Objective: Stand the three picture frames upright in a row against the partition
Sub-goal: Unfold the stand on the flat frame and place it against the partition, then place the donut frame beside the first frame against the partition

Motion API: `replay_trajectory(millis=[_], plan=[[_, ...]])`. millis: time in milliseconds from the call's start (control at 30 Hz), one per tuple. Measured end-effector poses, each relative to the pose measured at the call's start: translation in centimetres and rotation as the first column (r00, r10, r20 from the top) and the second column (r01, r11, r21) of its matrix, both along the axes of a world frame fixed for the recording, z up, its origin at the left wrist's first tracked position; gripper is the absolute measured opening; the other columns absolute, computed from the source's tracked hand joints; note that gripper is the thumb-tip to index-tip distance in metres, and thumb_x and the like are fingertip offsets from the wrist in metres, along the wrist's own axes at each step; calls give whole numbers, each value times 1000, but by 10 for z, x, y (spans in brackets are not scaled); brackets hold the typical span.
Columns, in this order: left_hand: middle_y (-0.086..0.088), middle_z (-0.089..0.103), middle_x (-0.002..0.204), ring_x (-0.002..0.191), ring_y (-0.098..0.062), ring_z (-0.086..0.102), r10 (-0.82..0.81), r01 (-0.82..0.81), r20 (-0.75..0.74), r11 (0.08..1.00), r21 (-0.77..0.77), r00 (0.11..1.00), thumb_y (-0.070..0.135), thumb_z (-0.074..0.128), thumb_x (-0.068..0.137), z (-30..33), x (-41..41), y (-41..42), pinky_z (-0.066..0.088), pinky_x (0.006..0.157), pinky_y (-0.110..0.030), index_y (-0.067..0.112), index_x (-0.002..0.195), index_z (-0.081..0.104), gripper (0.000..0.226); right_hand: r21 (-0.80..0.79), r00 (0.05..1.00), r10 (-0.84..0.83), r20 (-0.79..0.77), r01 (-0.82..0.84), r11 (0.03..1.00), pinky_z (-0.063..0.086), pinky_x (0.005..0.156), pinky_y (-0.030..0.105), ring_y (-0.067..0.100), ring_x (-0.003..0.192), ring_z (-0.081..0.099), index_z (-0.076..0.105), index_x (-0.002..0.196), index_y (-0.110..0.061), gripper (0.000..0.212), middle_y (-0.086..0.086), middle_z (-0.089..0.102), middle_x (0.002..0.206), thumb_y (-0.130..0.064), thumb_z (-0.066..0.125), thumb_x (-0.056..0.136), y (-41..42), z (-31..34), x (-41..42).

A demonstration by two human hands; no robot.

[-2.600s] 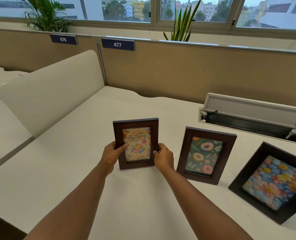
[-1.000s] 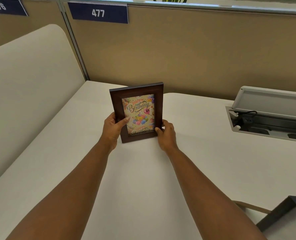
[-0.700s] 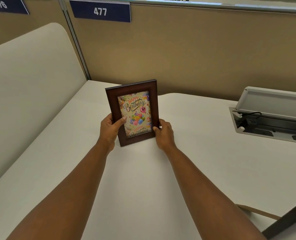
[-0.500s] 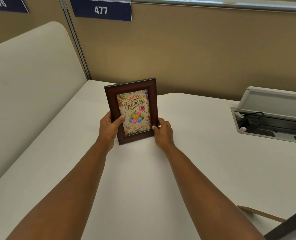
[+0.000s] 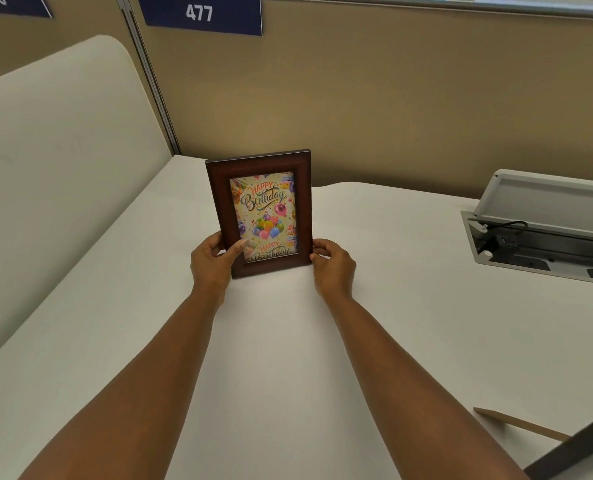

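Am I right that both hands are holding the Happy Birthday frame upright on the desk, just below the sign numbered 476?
Not quite: the head view shows both hands, left and right, holding the Happy Birthday frame upright on the desk, but below the sign numbered 477.

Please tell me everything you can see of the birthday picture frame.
The birthday picture frame is a dark brown, wood-looking portrait frame around a card with balloons and "Happy Birthday". It is upright, its bottom edge at the white desk, short of the tan partition. The left hand and right hand hold its lower sides.
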State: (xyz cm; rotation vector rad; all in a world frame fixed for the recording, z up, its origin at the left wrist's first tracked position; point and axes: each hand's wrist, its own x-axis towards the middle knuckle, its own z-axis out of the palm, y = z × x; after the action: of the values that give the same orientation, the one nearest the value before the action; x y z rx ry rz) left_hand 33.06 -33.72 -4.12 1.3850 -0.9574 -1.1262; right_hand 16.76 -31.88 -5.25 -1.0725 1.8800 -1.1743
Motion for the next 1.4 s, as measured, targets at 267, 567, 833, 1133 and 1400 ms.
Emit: replay_trajectory(millis=[267, 567, 833, 1133, 1400], plan=[[-16, 59, 129, 118, -31, 57, 51, -51, -4, 998, 34, 999, 11, 62, 85, 0, -2, -12, 50, 98, -44, 5, 129, 51, 46, 14, 988, 155, -16, -155, 988, 40, 107, 31, 24, 121, 56, 49, 131, -2, 43, 14, 59, 131, 9, 41, 90, 2, -1, 2], [-17, 59, 129, 117, -32, 58, 49, -52, 64, 997, 49, 997, 14, 61, 87, 2, -2, -9, 50, 96, -44, 5, 130, 50, 46, 42, 987, 162, -25, -160, 986, 38, 110, 33, 24, 125, 52, 46, 133, -1, 44, 14, 55, 135, 8, 39, 91, 7, 0, 4], [-16, 53, 137, 124, -32, 52, 89, -123, 279, 987, 104, 956, 22, 69, 80, 8, -1, 7, 43, 103, -44, 9, 138, 40, 66, 40, 991, 67, -115, -63, 997, 38, 107, 31, 24, 126, 52, 45, 134, -7, 44, 12, 54, 137, 5, 41, 92, 22, 11, 3], [-16, 64, 111, 105, -31, 59, 101, -42, 544, 992, -120, 833, 10, 54, 89, 24, -59, 74, 46, 80, -30, 5, 110, 61, 23, -295, 955, -175, -239, 100, 950, 44, 78, 18, 21, 99, 65, 68, 101, -6, 29, 10, 71, 106, 2, 42, 90, 70, 84, -8], [-10, 60, 126, 113, -23, 58, -944, 878, 265, 289, 381, 195, 20, 69, 80, 63, -157, 183, 46, 101, -38, 14, 125, 53, 48, 149, 705, 163, -690, -82, 985, 50, 84, 36, 31, 102, 60, 65, 105, -8, 32, 13, 66, 111, 4, 45, 82, 109, 137, -78]])
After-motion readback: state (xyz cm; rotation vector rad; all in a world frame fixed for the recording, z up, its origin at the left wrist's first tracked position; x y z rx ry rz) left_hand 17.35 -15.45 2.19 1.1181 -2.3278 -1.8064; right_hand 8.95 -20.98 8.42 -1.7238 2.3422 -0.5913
